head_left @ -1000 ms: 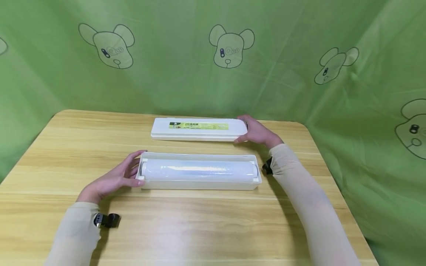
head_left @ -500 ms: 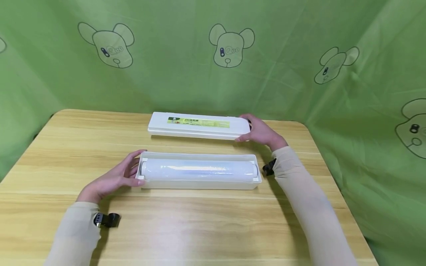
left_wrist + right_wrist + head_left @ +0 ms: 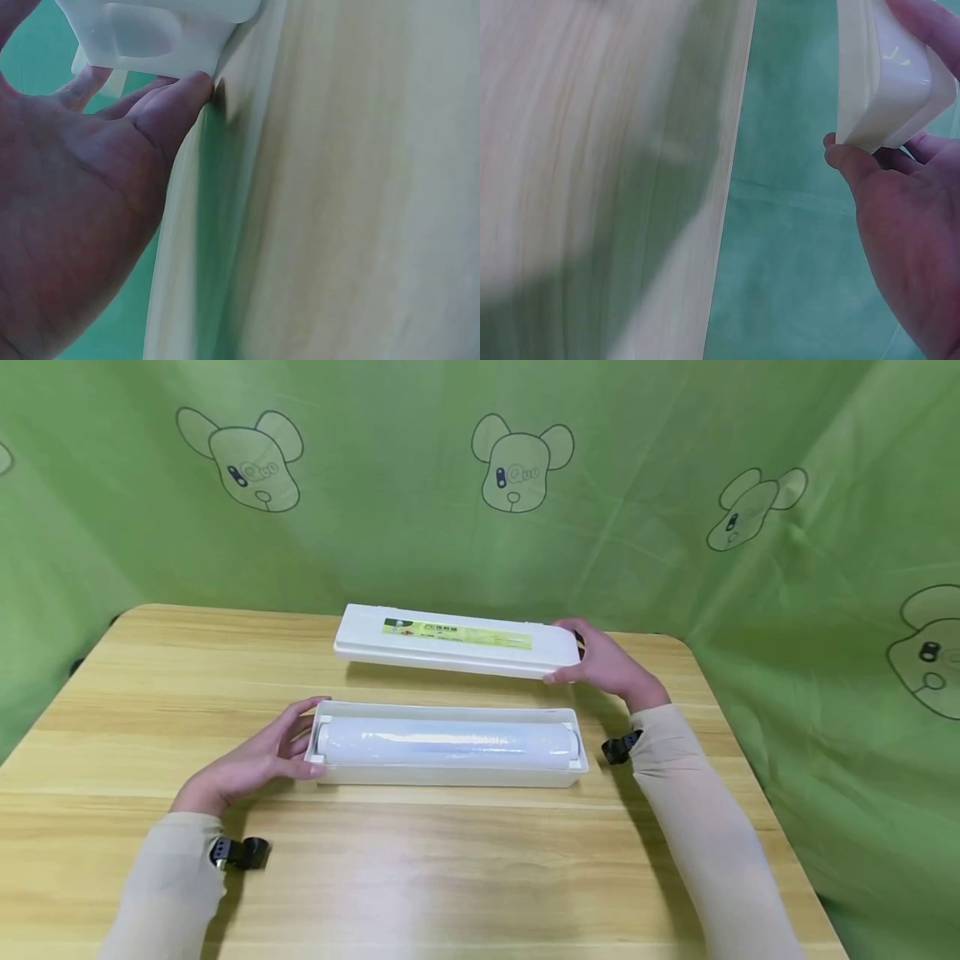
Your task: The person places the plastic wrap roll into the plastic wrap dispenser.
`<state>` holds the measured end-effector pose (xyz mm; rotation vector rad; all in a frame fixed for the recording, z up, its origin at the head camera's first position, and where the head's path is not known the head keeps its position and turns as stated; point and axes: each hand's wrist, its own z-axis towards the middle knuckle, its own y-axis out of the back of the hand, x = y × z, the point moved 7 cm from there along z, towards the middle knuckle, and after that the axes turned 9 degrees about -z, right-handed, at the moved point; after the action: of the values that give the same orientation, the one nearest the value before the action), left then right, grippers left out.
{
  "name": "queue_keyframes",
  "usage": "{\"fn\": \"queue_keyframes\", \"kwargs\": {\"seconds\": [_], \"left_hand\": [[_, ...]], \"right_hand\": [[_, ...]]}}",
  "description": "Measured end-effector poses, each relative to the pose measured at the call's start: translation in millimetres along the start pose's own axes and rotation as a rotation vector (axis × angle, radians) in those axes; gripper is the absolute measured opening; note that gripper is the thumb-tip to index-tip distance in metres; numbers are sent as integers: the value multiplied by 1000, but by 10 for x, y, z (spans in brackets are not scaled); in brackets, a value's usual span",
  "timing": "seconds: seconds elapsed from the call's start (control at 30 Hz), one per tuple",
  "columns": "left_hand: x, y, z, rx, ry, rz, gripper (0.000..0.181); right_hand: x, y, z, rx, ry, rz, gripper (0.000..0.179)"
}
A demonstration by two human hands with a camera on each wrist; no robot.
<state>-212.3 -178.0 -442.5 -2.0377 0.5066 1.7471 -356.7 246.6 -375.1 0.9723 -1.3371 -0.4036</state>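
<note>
Left hand (image 3: 255, 764) grips the left end of the open white box (image 3: 450, 777): thumb at the near left corner, fingers bent around the far left corner, so the end wall sits between them. Left wrist view agrees, palm hanging clear of that wall. Box stands on the wood-grain table (image 3: 480, 877), long side across, cling film roll (image 3: 450, 742) lying lengthwise inside. Fingers are at the box corners, none on the roll. Right hand (image 3: 603, 664) grasps the right end of the white lid (image 3: 450, 652), thumb on the near edge, fingers at the far edge, end of the lid between them. Right wrist view: thumb tip right at the lid's lower corner, part of the hand cut off by the frame. Lid is off the table, shadow below it, beyond the box and apart from it, yellow-green label (image 3: 457, 633) up. It runs slantwise in the head view; can't tell tilt from turn. Green curtain (image 3: 375, 552) with bear-head outlines behind.
</note>
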Motion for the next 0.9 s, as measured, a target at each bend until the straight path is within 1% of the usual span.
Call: {"fn": "queue_keyframes", "kwargs": {"seconds": [0.1,0.13,0.2,0.33,0.43,0.67,0.8,0.9], "left_hand": [[4,16,-4,-4,-4,9,99],[5,22,-5,-6,-5,7,100],[5,24,-3,-6,-11,3,101],[8,20,1,-4,-27,-3,101],[11,20,-3,-4,-32,1,101],[-2,29,-15,-1,-33,3,101],[-6,29,-11,2,-34,2,101],[-2,26,-8,3,-32,-4,101]], "right_hand": [[192,33,-110,6,9,6,88],[203,35,-122,8,9,8,87],[195,46,-146,8,14,7,87],[-20,42,-94,2,24,4,92],[-24,58,-119,3,35,2,92],[16,72,-174,-1,33,19,90],[32,57,-202,4,37,22,87],[31,42,-222,9,39,28,89]]}}
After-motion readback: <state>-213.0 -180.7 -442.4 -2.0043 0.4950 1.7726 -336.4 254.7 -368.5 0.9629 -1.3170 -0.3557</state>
